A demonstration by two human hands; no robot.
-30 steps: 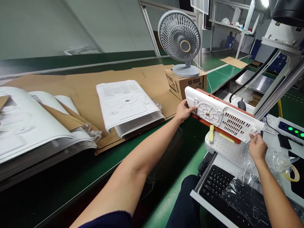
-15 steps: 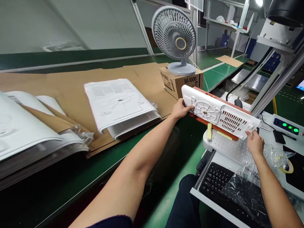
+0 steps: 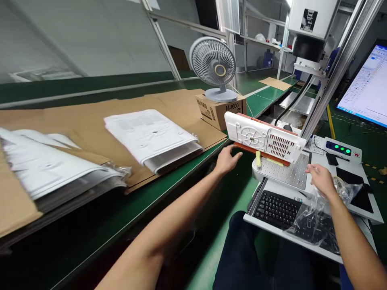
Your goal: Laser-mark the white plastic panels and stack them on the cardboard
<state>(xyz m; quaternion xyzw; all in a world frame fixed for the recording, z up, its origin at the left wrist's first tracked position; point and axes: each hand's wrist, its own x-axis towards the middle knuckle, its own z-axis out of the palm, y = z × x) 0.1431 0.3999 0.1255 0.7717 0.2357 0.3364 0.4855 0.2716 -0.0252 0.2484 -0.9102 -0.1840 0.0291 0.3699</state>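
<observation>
A white plastic panel (image 3: 263, 139) with a round ribbed pattern and a slotted vent stands upright against an orange-red holder (image 3: 250, 150) above a perforated metal plate (image 3: 287, 171). My left hand (image 3: 227, 159) is just below and left of the panel, thumb and fingers apart, holding nothing. My right hand (image 3: 321, 179) hovers right of the perforated plate, fingers loosely curled with nothing visible in them, apart from the panel. A yellow piece (image 3: 258, 159) sits at the holder's lower edge. Above hangs a white and black machine head (image 3: 308, 47).
White panels in stacks (image 3: 151, 139) lie on cardboard (image 3: 87, 117) over the green bench at left. A fan (image 3: 213, 64) stands on a carton (image 3: 216, 112). A keyboard (image 3: 276, 209) under clear plastic film (image 3: 317, 225) is in front. A monitor (image 3: 367, 86) is at right.
Both hands have let go of the white panel, which stays upright in the holder. The left hand dropped lower and the right hand drew away. The view has turned right, showing more of the monitor.
</observation>
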